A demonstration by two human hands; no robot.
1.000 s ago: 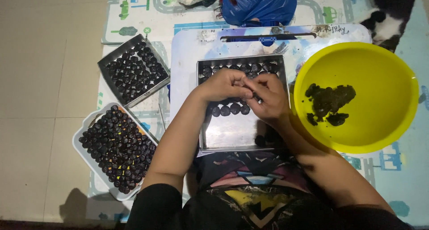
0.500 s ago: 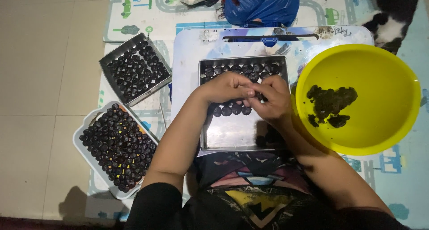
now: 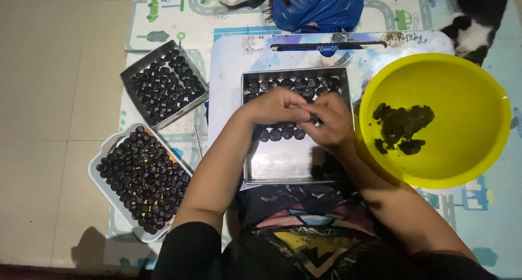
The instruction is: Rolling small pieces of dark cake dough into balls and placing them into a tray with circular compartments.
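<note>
Pinching a small dark ball (image 3: 314, 118) between my fingertips, I have both hands meeting over the middle of the metal tray (image 3: 283, 168) right in front of me. My left hand (image 3: 276, 106) is curled, its fingers drawn together toward the right one; my right hand (image 3: 328, 122) is cupped the same way, fingertips pressed against the left's, so the little ball sits just where the two meet and is mostly hidden by them.

Directly under my hands, rows of the same dark balls (image 3: 280, 133) lie in the tray. One row runs along its far edge, and another peeks out just below my left hand. The near half of the tray is bare metal. The tray rests on a pale board (image 3: 228, 73) with a slot handle at its far end.

To my right, just beside the tray, a big yellow bowl (image 3: 478, 138) holds a clump of dark paste (image 3: 402, 127) in its bottom. To my left, well apart from my hands, a second metal tray (image 3: 130, 78) sits tilted on the play mat (image 3: 179, 13), filled with dark balls. Nearer to me on that side, a white tray (image 3: 100, 182) is packed with them too.

Beyond the board lies a blue plastic bag (image 3: 318, 5).
</note>
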